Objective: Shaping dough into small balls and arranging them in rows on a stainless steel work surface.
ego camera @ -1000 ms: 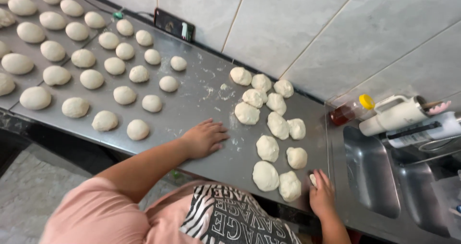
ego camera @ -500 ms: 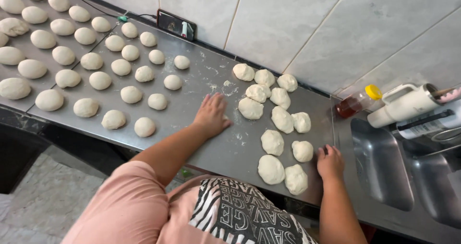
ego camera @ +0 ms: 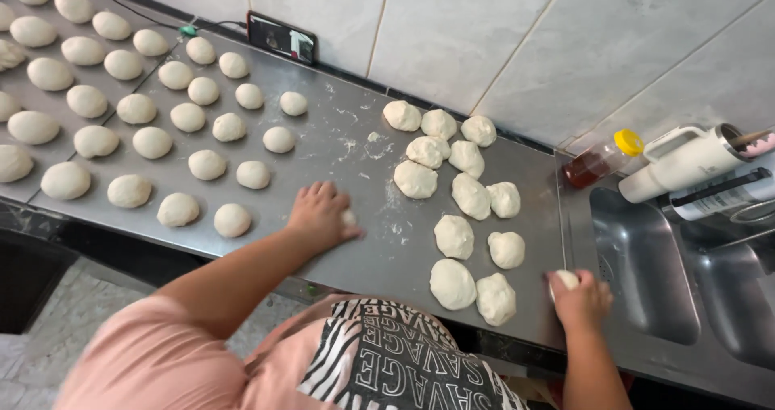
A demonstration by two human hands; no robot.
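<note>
- Left hand (ego camera: 321, 215) cups a small dough piece (ego camera: 348, 217) flat on the steel bench (ego camera: 339, 148); too much pressure could smear it.
- Right hand (ego camera: 580, 299) closed around another dough lump (ego camera: 567, 278) at the bench's sink-side edge; it might slip into the sink (ego camera: 646, 273).

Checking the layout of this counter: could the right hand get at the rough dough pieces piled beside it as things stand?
Probably yes. The right hand, curled on a small dough piece, sits at the counter edge just beside the nearest rough dough pieces, with nothing between them.
</note>
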